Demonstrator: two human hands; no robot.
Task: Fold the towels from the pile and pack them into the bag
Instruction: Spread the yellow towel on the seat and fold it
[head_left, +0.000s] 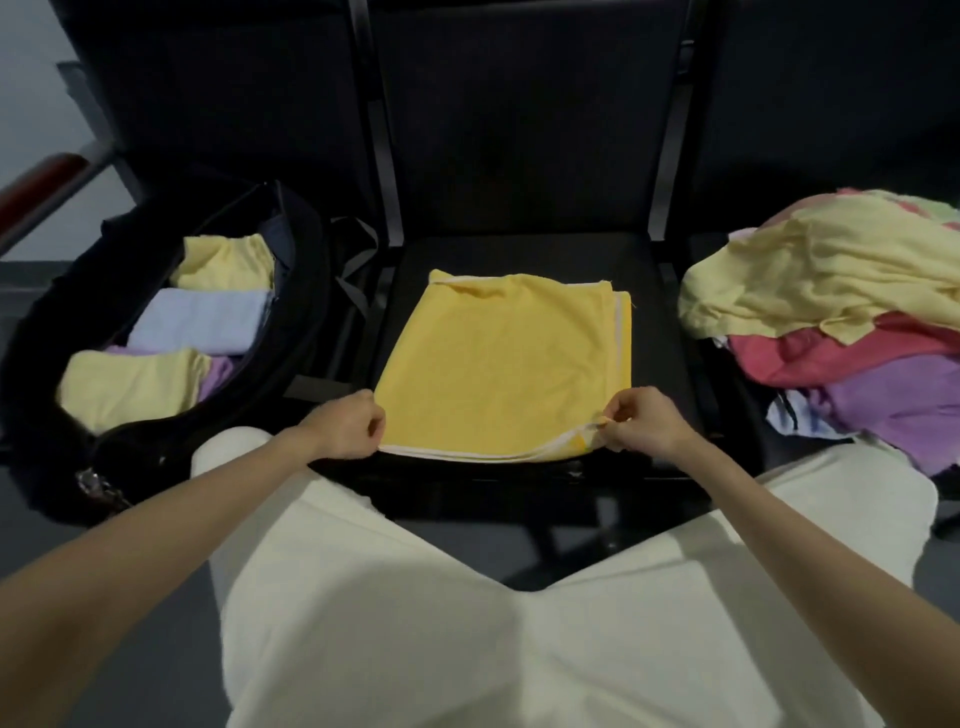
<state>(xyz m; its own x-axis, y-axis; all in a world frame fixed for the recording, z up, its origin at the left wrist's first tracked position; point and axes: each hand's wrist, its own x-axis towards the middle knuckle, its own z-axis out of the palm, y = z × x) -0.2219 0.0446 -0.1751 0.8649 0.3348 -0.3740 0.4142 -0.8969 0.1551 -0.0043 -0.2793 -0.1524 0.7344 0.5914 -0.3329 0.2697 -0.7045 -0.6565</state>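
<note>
We pinch the near corners of the yellow towel with our left hand and right hand, the cloth stretching away from us across the seat, the open bag nearer our left.

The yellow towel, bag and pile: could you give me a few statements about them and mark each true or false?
1. Both hands (left hand, right hand) pinch the near corners of the yellow towel. True.
2. The bag is empty. False: folded towels already lie in it.
3. The pile lies on the person's right. True.
4. The yellow towel lies on the floor. False: it lies on the seat.
</note>
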